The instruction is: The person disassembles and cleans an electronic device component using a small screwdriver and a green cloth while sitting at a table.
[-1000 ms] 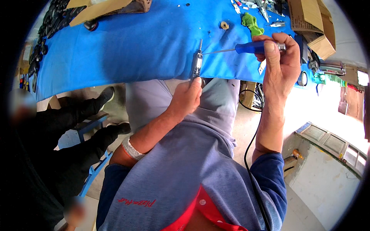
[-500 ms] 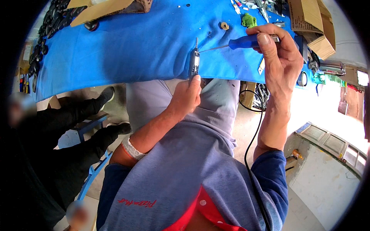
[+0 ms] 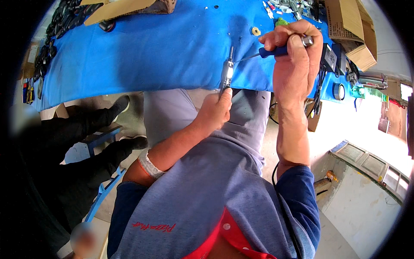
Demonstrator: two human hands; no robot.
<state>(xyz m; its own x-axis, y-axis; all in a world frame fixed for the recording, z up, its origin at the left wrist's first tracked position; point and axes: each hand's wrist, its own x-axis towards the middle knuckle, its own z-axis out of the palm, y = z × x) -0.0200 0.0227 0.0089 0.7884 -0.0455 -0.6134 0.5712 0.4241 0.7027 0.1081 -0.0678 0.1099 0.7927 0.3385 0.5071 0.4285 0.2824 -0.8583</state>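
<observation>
My left hand (image 3: 215, 108) is closed round the lower end of a slim dark device (image 3: 227, 73) at the front edge of the blue-covered table. A narrow metal shaft points up from the device, and a pale, shiny inner part shows along its body. In my right hand (image 3: 295, 69) is a screwdriver (image 3: 271, 52) with a blue handle, its metal end cap poking out past my fingers. The thin blade slants left and down toward the top of the device; whether its tip touches cannot be made out.
A small brass-coloured ring (image 3: 256, 31) lies on the blue cloth (image 3: 129, 56). Loose parts and a green lump (image 3: 281, 21) are at the back right. Cardboard boxes (image 3: 345, 26) stand at both far corners. Dark rounded pieces (image 3: 60, 26) pile up at left, near a seated person's legs (image 3: 103, 116).
My left hand and the device have shifted slightly right. My right hand has moved left and turned, its fingers now wrapped further round the screwdriver handle.
</observation>
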